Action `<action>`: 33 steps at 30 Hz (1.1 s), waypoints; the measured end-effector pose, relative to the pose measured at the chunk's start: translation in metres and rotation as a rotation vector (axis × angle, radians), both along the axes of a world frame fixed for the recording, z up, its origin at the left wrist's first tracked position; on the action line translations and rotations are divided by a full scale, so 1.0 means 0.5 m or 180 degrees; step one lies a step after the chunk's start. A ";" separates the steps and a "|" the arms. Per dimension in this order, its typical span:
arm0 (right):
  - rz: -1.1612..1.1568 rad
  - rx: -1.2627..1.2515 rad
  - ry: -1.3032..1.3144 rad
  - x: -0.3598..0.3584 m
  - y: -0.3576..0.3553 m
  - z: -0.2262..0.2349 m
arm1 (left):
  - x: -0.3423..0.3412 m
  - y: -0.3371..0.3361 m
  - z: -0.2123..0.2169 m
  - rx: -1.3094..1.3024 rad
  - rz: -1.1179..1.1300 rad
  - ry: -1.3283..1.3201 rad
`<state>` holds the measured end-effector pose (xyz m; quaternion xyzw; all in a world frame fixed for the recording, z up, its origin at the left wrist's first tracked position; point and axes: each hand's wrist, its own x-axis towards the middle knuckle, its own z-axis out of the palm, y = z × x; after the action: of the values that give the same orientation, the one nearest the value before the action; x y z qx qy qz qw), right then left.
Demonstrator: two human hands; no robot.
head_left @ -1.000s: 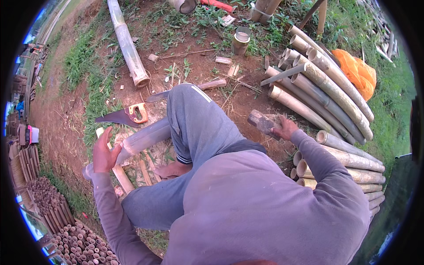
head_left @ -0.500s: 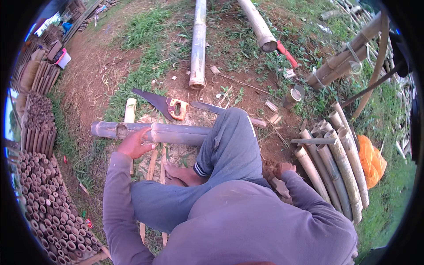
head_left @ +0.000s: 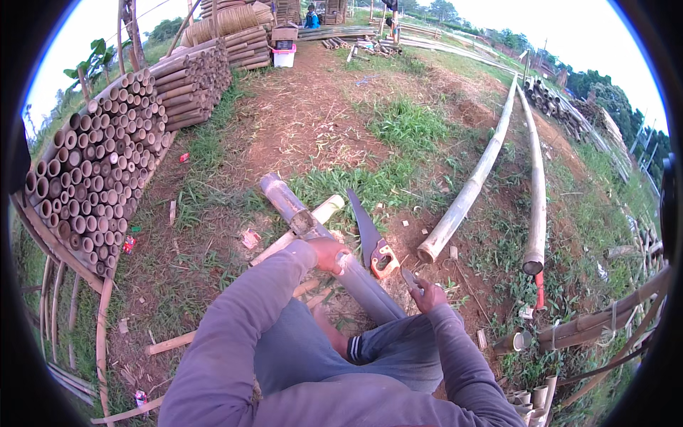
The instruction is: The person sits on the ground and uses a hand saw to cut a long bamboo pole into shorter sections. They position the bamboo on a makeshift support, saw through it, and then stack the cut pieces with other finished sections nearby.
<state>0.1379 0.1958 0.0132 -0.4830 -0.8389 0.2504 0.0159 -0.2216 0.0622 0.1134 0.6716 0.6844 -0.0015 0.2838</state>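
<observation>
My left hand is closed over a thick bamboo pole that slants in front of me. A notch is cut in the pole's upper side, beyond that hand. Near its far end the pole crosses a thinner, pale bamboo piece. My right hand is closed around a knife, low to the ground right of the pole; only part of the blade shows, and the handle is hidden. Between the pole and the knife lies a handsaw with a wooden grip.
Two long bamboo poles stretch away at the right, a red-handled tool beside one. Stacked cut bamboo fills the left. Tied bamboo and upright short pieces stand at right. My bent legs are close to the pole.
My view has swung up and turned. My right hand has moved from beside my right hip forward to the knife and gripped it. My left hand stays at the bamboo pole.
</observation>
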 end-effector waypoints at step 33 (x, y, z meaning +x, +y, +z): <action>0.0644 -0.0344 -0.0765 -0.014 -0.034 -0.085 | -0.041 -0.050 0.005 -0.0231 0.0417 -0.0124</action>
<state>0.1310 0.1787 -0.0295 -0.4226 -0.8644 0.2360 -0.1359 -0.2423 0.0373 0.1159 0.6146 0.7207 0.0053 0.3206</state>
